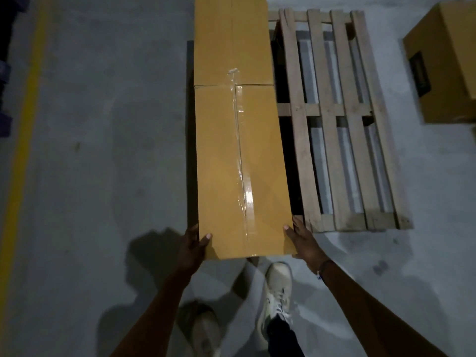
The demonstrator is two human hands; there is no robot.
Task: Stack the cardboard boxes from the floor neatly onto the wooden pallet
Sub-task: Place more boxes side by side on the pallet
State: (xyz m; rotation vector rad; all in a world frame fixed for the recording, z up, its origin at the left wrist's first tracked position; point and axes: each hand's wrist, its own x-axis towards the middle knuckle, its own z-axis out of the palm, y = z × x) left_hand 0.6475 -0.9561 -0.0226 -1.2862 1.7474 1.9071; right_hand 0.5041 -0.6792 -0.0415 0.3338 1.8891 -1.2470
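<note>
Fingers (pixel 206 238) round taped box (pixel 239 161) corners.

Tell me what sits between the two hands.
In the head view, the near end of the taped cardboard box fills the gap between the left hand and the right hand.

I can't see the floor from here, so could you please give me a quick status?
Left hand and right hand grip near box on wooden pallet. Another cardboard box on floor, right. Nothing blocking.
</note>
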